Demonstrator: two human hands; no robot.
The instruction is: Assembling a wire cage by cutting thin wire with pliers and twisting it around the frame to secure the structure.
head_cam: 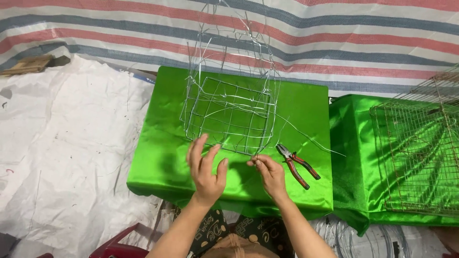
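Note:
A shiny wire frame [228, 112] shaped like an open cage stands on a bright green cloth-covered block [162, 143]. My left hand [206, 167] is raised in front of the frame's near edge, fingers spread, holding nothing. My right hand [269, 173] pinches a thin loose wire [306, 138] at the frame's near right corner. That wire trails off to the right over the cloth. Red-and-black handled pliers [297, 165] lie on the cloth just right of my right hand, untouched.
A second green-covered block [356, 157] on the right carries a rusty wire mesh cage [420, 153]. White plastic sheeting [62, 143] covers the floor on the left. A striped tarp [334, 43] hangs behind. Coiled wire [363, 236] lies at the lower right.

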